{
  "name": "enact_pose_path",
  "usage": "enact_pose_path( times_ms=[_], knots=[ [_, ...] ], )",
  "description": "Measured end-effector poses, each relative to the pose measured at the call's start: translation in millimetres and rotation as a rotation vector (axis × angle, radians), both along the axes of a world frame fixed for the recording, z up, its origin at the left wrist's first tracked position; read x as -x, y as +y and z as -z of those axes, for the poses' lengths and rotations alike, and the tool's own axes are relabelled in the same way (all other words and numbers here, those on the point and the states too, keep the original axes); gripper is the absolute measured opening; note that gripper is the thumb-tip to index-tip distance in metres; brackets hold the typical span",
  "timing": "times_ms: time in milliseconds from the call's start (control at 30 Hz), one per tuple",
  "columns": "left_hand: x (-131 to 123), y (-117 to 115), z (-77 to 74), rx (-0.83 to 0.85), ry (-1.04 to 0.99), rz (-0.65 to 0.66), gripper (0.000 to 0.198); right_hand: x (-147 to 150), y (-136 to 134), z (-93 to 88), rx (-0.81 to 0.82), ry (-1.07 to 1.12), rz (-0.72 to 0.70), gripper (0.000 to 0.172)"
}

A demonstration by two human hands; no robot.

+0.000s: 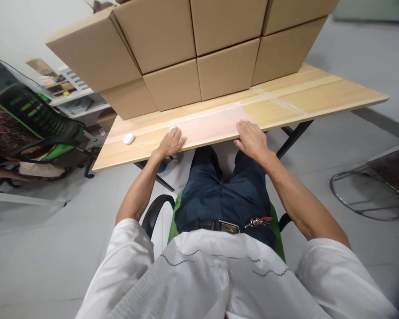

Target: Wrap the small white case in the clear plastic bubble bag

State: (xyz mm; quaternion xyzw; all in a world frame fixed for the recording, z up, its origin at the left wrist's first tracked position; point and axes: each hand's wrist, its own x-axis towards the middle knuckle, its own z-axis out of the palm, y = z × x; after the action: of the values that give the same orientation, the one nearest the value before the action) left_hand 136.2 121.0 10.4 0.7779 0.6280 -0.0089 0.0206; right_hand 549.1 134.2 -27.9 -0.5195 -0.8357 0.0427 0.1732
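A thin, translucent pinkish sheet (211, 122), perhaps plastic film, lies flat along the table's near edge. My left hand (172, 141) rests at its left end, fingers stretched forward on the surface. At the right end, my right hand (252, 136) lies palm down, fingertips on the sheet's corner and thumb by the table edge. Neither hand visibly wraps round anything; the undersides of both are hidden. Left of my left hand sits a small, white, rounded object (129, 139), its kind unclear.
Stacked cardboard boxes (173, 84) line the back of the wooden table (339, 91). A clear strip (281, 101) crosses the tabletop on the right. Beside a green-and-black chair (36, 117) at left, part of another person shows. A round metal frame (334, 188) stands at right.
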Motion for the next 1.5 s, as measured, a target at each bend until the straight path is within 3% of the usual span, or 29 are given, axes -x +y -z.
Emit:
enact_pose_path(
  times_ms=[433, 667, 1133, 1500],
  knots=[
    [8, -27, -4.4, -0.024, -0.003, -0.066, 0.074, -9, 1, 7.7, -0.091, -0.050, 0.078, 0.095],
    [7, -32, -3.8, -0.034, 0.019, -0.038, 0.068, -18, 0, 8.8, -0.116, -0.070, 0.149, 0.092],
    [-3, -41, -2.7, -0.151, -0.045, -0.119, 0.051, -26, 14, 28.8, -0.275, -0.063, 0.079, 0.083],
    [2, -49, 6.2, -0.233, -0.061, -0.127, 0.047, -37, 16, 33.7, -0.248, -0.071, 0.096, 0.080]
  ],
)
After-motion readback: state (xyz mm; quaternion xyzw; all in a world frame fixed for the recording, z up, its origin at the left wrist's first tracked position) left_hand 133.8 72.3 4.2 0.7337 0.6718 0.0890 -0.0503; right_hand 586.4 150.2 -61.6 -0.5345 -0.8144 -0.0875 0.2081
